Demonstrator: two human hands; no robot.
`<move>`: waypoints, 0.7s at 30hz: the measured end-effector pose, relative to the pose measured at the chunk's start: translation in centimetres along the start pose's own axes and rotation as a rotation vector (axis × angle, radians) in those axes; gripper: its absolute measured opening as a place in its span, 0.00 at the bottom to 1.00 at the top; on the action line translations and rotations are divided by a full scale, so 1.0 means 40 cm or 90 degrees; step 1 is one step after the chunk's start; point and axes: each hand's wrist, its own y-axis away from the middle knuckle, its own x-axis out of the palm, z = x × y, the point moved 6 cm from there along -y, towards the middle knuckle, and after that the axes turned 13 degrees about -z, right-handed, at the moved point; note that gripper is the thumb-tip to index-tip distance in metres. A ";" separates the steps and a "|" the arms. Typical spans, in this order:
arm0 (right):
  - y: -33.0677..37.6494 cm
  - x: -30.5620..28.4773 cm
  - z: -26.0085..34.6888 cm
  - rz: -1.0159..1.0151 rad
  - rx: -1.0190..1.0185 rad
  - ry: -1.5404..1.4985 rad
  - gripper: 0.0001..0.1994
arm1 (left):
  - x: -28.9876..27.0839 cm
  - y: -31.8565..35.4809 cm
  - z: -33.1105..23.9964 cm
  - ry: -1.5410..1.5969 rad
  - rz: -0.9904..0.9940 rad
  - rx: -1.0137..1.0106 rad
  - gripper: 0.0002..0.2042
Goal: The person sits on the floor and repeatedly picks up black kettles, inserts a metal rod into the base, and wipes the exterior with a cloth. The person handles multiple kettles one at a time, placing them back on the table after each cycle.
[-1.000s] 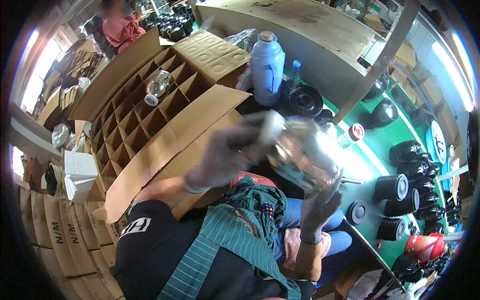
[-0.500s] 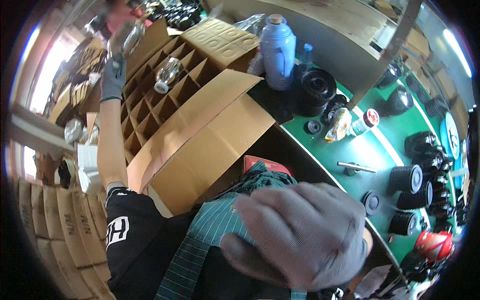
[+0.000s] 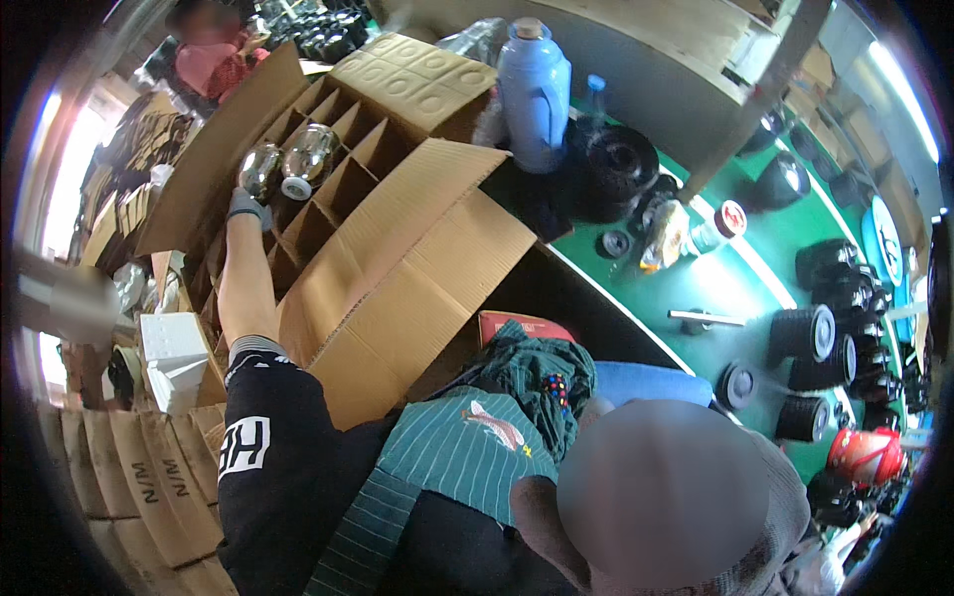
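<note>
An open cardboard box [image 3: 427, 243] with a grid of cardboard dividers lies ahead and to the left. In a grey glove, my left hand [image 3: 248, 207] is closed on the lower end of a silvery glass flask liner [image 3: 260, 171] at the box's left compartments. Beside it, a second silvery flask liner [image 3: 316, 151] with a white end leans in the grid. My right hand [image 3: 785, 487], also gloved in grey, is close in front of my body at the lower right, away from the box. A blurred patch hides most of its fingers.
A blue vacuum flask [image 3: 534, 99] stands behind the box. The green-topped table [image 3: 740, 283] at right carries black plastic parts [image 3: 803, 333], a jar [image 3: 717, 228] and a red container [image 3: 865, 457]. Flattened cartons [image 3: 139, 467] stack at left. Another person [image 3: 214, 60] is at far left.
My left hand has brought its flask liner down and nearer, from above the box's far left side into the divider area. My right hand has shifted right and lower.
</note>
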 end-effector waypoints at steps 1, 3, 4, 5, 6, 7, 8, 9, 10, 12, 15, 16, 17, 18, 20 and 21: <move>-0.015 0.015 -0.006 0.065 0.016 0.022 0.16 | 0.181 0.107 0.040 -0.063 0.080 0.024 0.28; -0.063 -0.005 -0.018 0.223 0.090 -0.106 0.17 | 0.174 0.241 0.010 -0.131 0.122 0.087 0.32; -0.062 -0.008 -0.024 0.285 0.145 -0.176 0.18 | 0.105 0.189 -0.017 -0.133 0.111 0.110 0.31; -0.003 0.005 -0.022 0.175 0.143 -0.162 0.18 | 0.116 0.145 -0.037 -0.125 0.119 0.129 0.31; 0.030 -0.007 -0.035 0.137 0.137 -0.153 0.18 | 0.103 0.086 -0.041 -0.120 0.101 0.141 0.30; 0.041 -0.020 -0.052 0.098 0.130 -0.152 0.17 | 0.079 0.075 -0.069 -0.114 0.060 0.164 0.30; 0.060 -0.049 -0.076 0.131 0.132 -0.154 0.17 | 0.080 0.066 -0.093 -0.114 0.021 0.191 0.30; 0.077 -0.074 -0.102 0.124 0.177 -0.116 0.16 | 0.071 0.104 -0.154 -0.122 -0.029 0.241 0.29; 0.072 -0.090 -0.110 0.135 0.212 -0.069 0.15 | 0.038 0.091 -0.156 -0.129 -0.093 0.282 0.29; 0.128 -0.100 -0.112 0.125 0.295 0.043 0.15 | 0.089 0.142 -0.225 -0.114 -0.197 0.420 0.28; 0.220 -0.182 -0.158 0.067 0.235 0.203 0.15 | 0.160 0.333 -0.439 -0.022 -0.266 0.712 0.27; 0.268 -0.206 -0.174 0.100 0.159 0.273 0.16 | 0.224 0.421 -0.506 0.009 -0.217 0.830 0.26; 0.295 -0.247 -0.206 0.098 0.227 0.233 0.16 | 0.321 0.603 -0.629 -0.003 -0.112 0.999 0.26; 0.318 -0.280 -0.217 0.093 0.307 0.147 0.16 | 0.378 0.771 -0.707 -0.098 0.003 1.249 0.23; 0.346 -0.293 -0.228 0.094 0.447 0.011 0.16 | 0.565 1.266 -0.482 -0.092 0.348 1.219 0.24; 0.418 -0.298 -0.219 0.026 0.474 -0.063 0.17 | 0.616 1.560 -0.413 -0.104 0.500 1.181 0.25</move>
